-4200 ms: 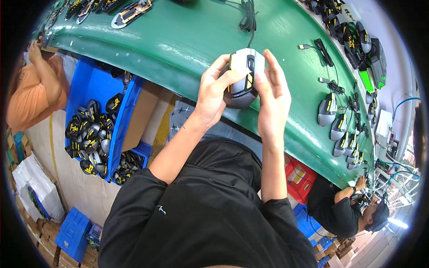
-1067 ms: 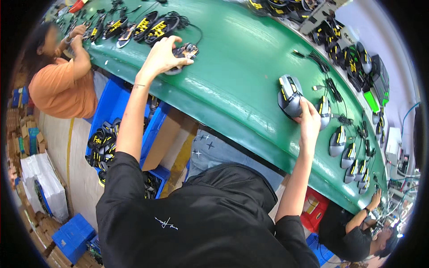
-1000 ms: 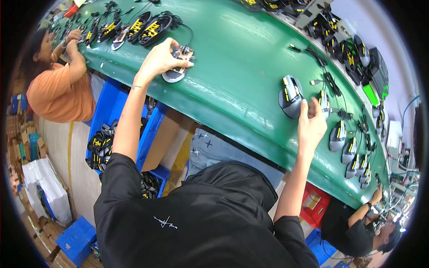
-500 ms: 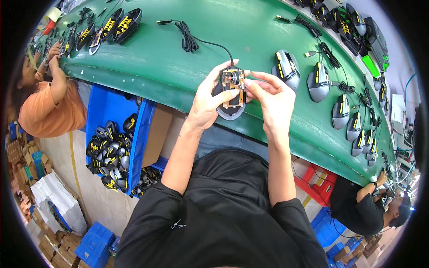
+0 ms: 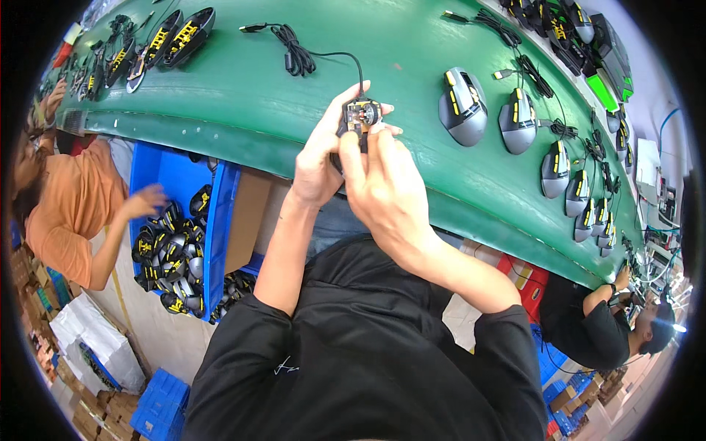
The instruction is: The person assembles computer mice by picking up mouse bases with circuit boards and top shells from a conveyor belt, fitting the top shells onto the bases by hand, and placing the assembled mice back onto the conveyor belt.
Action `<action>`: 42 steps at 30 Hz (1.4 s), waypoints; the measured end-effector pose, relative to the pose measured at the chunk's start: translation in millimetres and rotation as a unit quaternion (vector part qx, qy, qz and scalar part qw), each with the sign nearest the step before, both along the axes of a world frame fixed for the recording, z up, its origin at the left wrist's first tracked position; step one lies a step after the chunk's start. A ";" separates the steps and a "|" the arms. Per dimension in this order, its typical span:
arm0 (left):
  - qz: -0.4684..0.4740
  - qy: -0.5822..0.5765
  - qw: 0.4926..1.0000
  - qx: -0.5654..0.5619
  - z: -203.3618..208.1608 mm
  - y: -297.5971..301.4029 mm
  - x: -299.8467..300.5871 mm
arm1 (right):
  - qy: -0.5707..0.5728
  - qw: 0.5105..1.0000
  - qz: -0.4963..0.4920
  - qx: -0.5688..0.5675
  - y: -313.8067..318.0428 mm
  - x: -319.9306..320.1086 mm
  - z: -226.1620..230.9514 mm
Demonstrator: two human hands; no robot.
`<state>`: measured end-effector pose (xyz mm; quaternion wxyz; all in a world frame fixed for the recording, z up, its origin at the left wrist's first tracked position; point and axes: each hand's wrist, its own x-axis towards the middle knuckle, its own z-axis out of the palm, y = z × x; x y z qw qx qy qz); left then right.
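My left hand [image 5: 318, 165] is wrapped round an opened computer mouse [image 5: 365, 112] over the near edge of the green table. Its scroll wheel and part of the circuit board show at the top. My right hand [image 5: 388, 195] lies across the lower part of the mouse, with fingers bent together and fingertips on the board. What those fingertips pinch, if anything, is hidden. From the mouse's far end a black cable [image 5: 359, 70] runs to a tied coil [image 5: 296, 57] on the table.
Several closed grey-and-black mice [image 5: 465, 110] with yellow parts line the green table [image 5: 243, 95] at right. Open black shells [image 5: 190, 38] lie at far left. A blue bin [image 5: 226, 228] holds many shells; a co-worker's hand [image 5: 149, 200] reaches over it. Another person [image 5: 596, 323] sits at right.
My right hand has moved left across the mouse, from pinching at its right side to covering its lower part. The left co-worker's arm has swung toward the blue bin. The view has shifted slightly.
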<state>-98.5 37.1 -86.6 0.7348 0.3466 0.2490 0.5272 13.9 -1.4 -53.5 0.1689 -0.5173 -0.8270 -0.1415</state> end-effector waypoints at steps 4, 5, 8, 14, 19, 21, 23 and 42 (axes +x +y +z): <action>0.010 -0.061 0.998 -0.023 -0.2 1.5 -2.6 | -0.097 0.995 0.036 -0.003 9.7 0.0 21.3; 0.027 -0.089 0.995 -0.048 -4.4 3.8 -6.7 | -0.001 0.993 0.097 -0.061 17.3 4.8 24.5; 0.052 -0.116 0.987 -0.101 1.2 6.5 -11.8 | 0.328 0.930 0.141 -0.088 31.1 25.2 29.3; -0.029 -0.219 0.969 -0.106 -3.2 14.0 -6.6 | 0.222 0.956 -0.191 -0.019 65.3 104.5 -19.3; -0.009 -0.209 0.970 -0.125 -6.9 10.6 -10.8 | 0.512 0.840 -0.075 -0.165 36.4 44.1 6.7; 0.035 -0.177 0.972 -0.152 -4.7 9.9 -9.9 | 0.399 0.912 -0.006 -0.097 24.7 20.0 13.3; 0.033 -0.165 0.974 -0.155 -7.8 8.4 -10.9 | 0.345 0.933 0.000 -0.102 17.4 -0.5 8.1; 0.110 -0.144 0.980 -0.079 -7.9 8.0 -7.7 | 0.712 0.607 -0.114 -0.334 -0.8 -4.0 12.3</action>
